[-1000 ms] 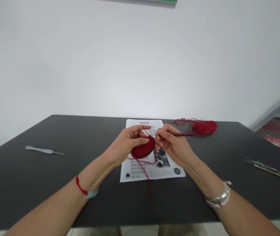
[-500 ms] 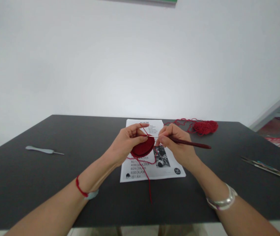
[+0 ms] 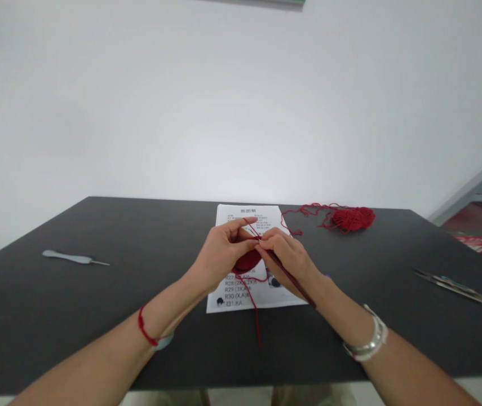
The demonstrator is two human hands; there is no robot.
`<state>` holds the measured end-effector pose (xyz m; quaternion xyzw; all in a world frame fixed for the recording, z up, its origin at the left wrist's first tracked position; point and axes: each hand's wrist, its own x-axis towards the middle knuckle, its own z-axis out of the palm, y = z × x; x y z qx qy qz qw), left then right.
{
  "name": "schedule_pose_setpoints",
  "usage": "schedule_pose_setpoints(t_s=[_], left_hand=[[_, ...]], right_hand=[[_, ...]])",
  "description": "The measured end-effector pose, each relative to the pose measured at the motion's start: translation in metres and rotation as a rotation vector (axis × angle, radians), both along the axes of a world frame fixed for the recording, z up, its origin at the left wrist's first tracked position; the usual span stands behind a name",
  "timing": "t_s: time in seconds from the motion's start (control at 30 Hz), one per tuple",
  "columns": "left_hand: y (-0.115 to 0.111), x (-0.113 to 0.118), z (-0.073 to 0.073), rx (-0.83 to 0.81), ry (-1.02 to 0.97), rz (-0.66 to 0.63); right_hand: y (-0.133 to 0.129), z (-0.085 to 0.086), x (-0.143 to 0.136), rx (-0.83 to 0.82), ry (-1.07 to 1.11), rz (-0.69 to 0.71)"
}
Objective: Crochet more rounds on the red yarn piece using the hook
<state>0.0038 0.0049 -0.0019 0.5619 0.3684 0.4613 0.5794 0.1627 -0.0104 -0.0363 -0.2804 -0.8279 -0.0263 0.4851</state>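
Pinched in my left hand point(image 3: 224, 251) is a small round piece of red crochet work point(image 3: 248, 261), partly covered by my fingers. A strand of red yarn runs up over my raised left index finger. My right hand point(image 3: 289, 256) grips a crochet hook point(image 3: 292, 277) with a dark reddish-brown handle slanting down to the right. The hook's tip meets the upper edge of the crochet piece, close to my left thumb; the exact stitch is too small to make out. A loose red yarn tail point(image 3: 256, 321) hangs below the piece over the printed sheet point(image 3: 241, 304).
A ball of red yarn point(image 3: 353, 219) lies at the back right of the black table point(image 3: 156, 237), its strand trailing toward my hands. On the left is a grey-handled hook point(image 3: 71, 257). Small metal scissors or tweezers point(image 3: 452, 285) lie at the right.
My right hand has moved left against the crochet piece, and the hook has swung from nearly level to a steep slant. The piece is now more covered by my hands.
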Motion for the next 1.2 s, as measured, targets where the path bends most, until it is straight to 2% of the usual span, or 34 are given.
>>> schedule_pose_setpoints(t_s=[0.17, 0.27, 0.37, 0.47, 0.63, 0.77, 0.83, 0.93, 1.0, 1.07, 1.2], left_hand=[[0.003, -0.001, 0.001, -0.282, -0.135, -0.102], [0.003, 0.000, 0.001, -0.272, -0.161, -0.083], [0.004, 0.001, 0.000, -0.139, -0.134, -0.025], [0.005, -0.001, 0.000, -0.028, -0.083, 0.020], [0.006, -0.005, 0.001, 0.099, 0.005, 0.029], [0.005, -0.006, 0.001, 0.145, 0.064, 0.022], [0.005, -0.006, 0.000, 0.134, 0.059, 0.013], [0.007, -0.007, -0.001, 0.109, 0.040, 0.002], [0.009, -0.009, -0.002, 0.086, 0.025, -0.003], [0.011, -0.010, -0.003, 0.062, 0.016, -0.016], [0.011, -0.011, -0.004, 0.033, 0.012, -0.053]], right_hand=[[0.003, 0.002, 0.001, 0.186, -0.163, -0.016], [0.002, 0.001, -0.004, 0.196, -0.153, -0.103], [-0.001, -0.003, -0.009, 0.044, -0.009, -0.103], [-0.003, -0.002, -0.009, -0.153, 0.242, 0.001], [-0.002, 0.008, -0.006, -0.523, 0.609, 0.125], [0.000, 0.014, -0.005, -0.796, 0.876, 0.288], [-0.001, 0.015, -0.003, -0.796, 0.833, 0.267], [-0.004, 0.016, 0.002, -0.649, 0.611, 0.150], [-0.005, 0.017, 0.006, -0.595, 0.528, 0.127], [-0.003, 0.017, 0.009, -0.622, 0.555, 0.168], [0.002, 0.017, 0.007, -0.791, 0.790, 0.351]])
